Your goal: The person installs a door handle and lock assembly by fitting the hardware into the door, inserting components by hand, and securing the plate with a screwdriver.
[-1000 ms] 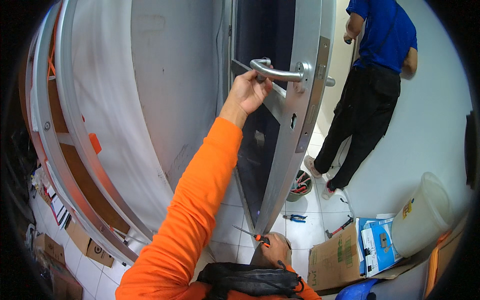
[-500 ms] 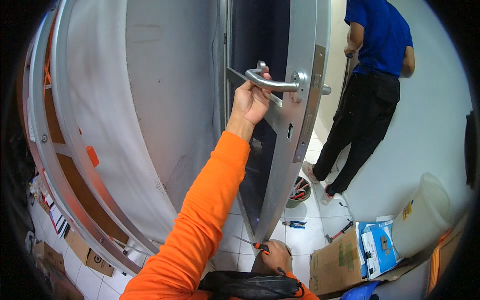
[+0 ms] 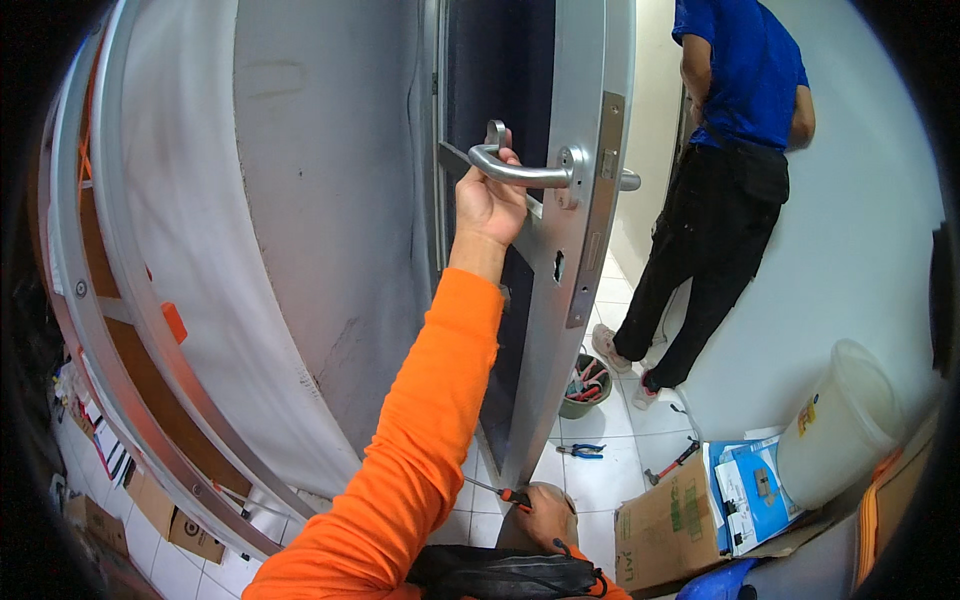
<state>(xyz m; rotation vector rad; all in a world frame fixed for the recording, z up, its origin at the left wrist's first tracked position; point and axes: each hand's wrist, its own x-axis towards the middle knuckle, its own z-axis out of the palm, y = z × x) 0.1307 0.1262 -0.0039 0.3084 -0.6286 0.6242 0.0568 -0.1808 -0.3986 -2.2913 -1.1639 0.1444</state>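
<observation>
A silver door lever handle (image 3: pixel 525 174) sits on a grey metal-framed door (image 3: pixel 575 225) with dark panels. My left hand (image 3: pixel 490 208) reaches up under the lever, its fingers curled behind the free end. A rounded metal piece (image 3: pixel 495 132) shows above those fingers; whether it belongs to the lever I cannot tell. Below the handle is a small cut-out hole (image 3: pixel 558 265), and a lock plate (image 3: pixel 597 215) runs along the door's edge. Low in front of me, my right hand (image 3: pixel 545 515) is closed on a screwdriver (image 3: pixel 515 497) with an orange-and-black handle, its shaft pointing left.
A person in a blue shirt (image 3: pixel 745 80) stands beyond the door, facing away. On the tiles are a bucket of tools (image 3: pixel 585 388), pliers (image 3: pixel 582 452) and a hammer (image 3: pixel 675 462). A cardboard box (image 3: pixel 670 525) and a white bin (image 3: pixel 838 415) stand right; metal frames (image 3: pixel 125 250) lean left.
The view has shifted slightly, so the door and handle appear further left. My left hand stays at the lever, and the screwdriver stays in my right hand. The other person's arm has moved inward.
</observation>
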